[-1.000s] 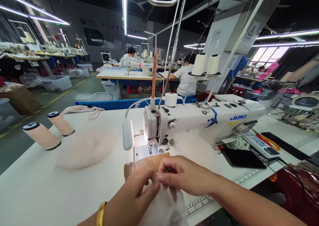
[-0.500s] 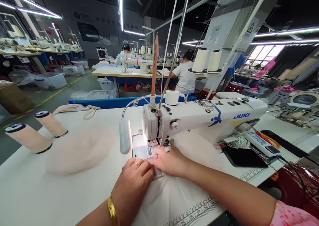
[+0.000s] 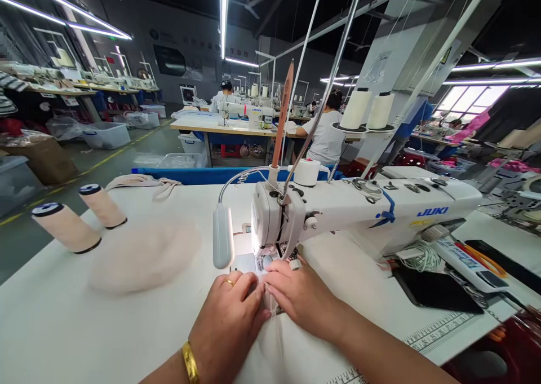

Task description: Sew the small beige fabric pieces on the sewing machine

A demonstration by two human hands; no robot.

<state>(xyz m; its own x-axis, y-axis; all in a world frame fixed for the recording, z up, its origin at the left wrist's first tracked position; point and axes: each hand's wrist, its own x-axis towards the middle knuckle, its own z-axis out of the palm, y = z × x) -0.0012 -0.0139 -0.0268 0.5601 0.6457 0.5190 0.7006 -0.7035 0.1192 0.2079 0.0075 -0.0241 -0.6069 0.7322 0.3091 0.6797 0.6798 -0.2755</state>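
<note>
Sheer fabric (image 3: 271, 341), creased, long axis sewing machine (image 3: 350, 217) to wearer; left hand (image 3: 230, 319) pinching it, right hand (image 3: 302, 299) grip unclear.

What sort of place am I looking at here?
Probably a garment workshop: a JUKI sewing machine in front, cones of thread on its table, and another machine on the bench beyond.

JUKI — blue, on near sewing machine (image 3: 342, 212); JUKI — on far sewing machine (image 3: 249, 114).
</note>
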